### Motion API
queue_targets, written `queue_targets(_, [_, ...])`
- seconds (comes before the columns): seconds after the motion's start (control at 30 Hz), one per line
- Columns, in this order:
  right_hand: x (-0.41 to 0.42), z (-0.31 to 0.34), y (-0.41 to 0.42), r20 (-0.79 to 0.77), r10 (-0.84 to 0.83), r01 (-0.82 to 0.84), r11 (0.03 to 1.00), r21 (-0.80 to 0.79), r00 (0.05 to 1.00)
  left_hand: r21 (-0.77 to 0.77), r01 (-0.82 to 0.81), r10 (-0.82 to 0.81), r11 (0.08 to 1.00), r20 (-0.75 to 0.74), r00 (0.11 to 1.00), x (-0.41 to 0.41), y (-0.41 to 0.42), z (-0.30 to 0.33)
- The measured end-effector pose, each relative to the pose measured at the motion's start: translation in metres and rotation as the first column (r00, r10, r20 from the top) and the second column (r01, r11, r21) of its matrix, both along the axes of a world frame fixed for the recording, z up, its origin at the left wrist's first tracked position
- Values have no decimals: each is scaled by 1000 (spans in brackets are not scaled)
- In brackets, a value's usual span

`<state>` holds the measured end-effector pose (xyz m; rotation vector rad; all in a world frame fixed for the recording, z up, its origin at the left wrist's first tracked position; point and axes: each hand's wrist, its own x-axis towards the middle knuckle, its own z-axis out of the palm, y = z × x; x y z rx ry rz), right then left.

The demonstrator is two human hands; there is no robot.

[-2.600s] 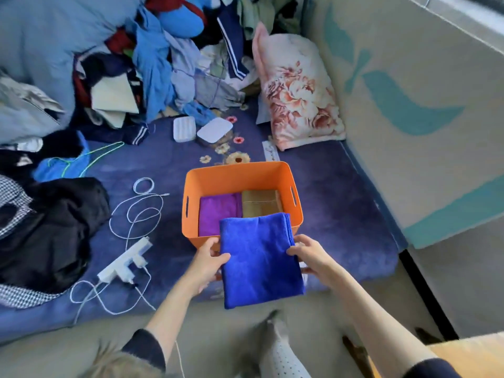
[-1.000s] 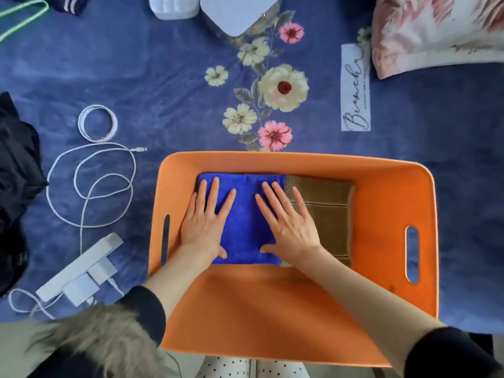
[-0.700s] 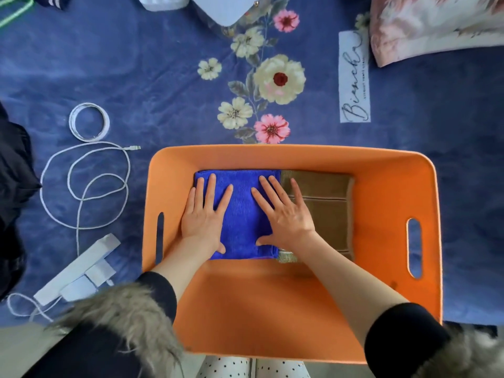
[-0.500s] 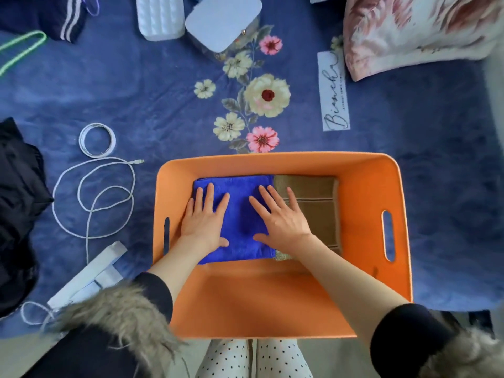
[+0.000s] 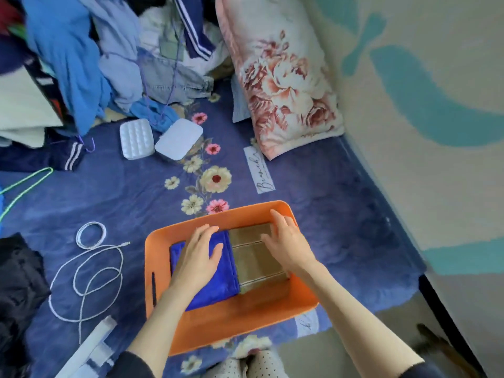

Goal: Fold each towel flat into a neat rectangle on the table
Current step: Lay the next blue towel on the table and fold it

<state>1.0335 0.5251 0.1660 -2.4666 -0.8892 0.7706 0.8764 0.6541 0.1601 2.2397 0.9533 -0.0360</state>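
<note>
**Folded towels stowed in bin; both hands flat on them**

We find two folded towels lying side by side in the orange bin [image 5: 231, 323], which sits on the blue bed cover [image 5: 122, 203]. The blue towel [image 5: 218, 285] is at the left, the tan towel [image 5: 256, 257] at the right, their edges touching. The left hand [image 5: 197, 257] rests palm down on the blue towel, fingers straight and slightly spread, gripping nothing. The right hand [image 5: 289, 245] lies flat over the tan towel's right edge, fingers straight, reaching toward the far rim.

We judge the step in hand to be pressing and squaring the stowed towels. Both read as neat rectangles. The next move calls for lifting both hands clear without dragging the folds. We see no unfolded towel among the clothes pile [image 5: 109, 55], so we cannot tell whether any remain.
</note>
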Motion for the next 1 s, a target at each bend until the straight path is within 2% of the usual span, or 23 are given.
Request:
queue_targets(0.17, [7,53,-49,35,-261,255,959,120,965,7,178,-176,984,185,967,52,-35,41])
queue_targets(0.3, [-5,77,-101,104,-449,430,887,168,887,64,400,-404,914,198,893,67,-71,56])
queue_targets(0.37, [-21,83,-127,130,-521,503,851,149,843,109,519,-530,848,198,824,67,-88,62])
queue_targets(0.5, [-70,92,-183,181,-656,648,754,107,733,207,712,-741,671,192,643,59,-123,78])
queue_targets(0.67, [-159,102,-255,226,-817,827,557,74,530,280,867,-910,413,146,387,39,-185,96])
queue_targets(0.83, [-271,112,-322,252,-930,953,295,74,269,339,934,-990,108,118,72,-2,-268,111])
queue_targets(1.0, [-404,122,-372,270,-962,998,-7,67,-25,385,903,-965,-193,91,-246,-76,-360,124])
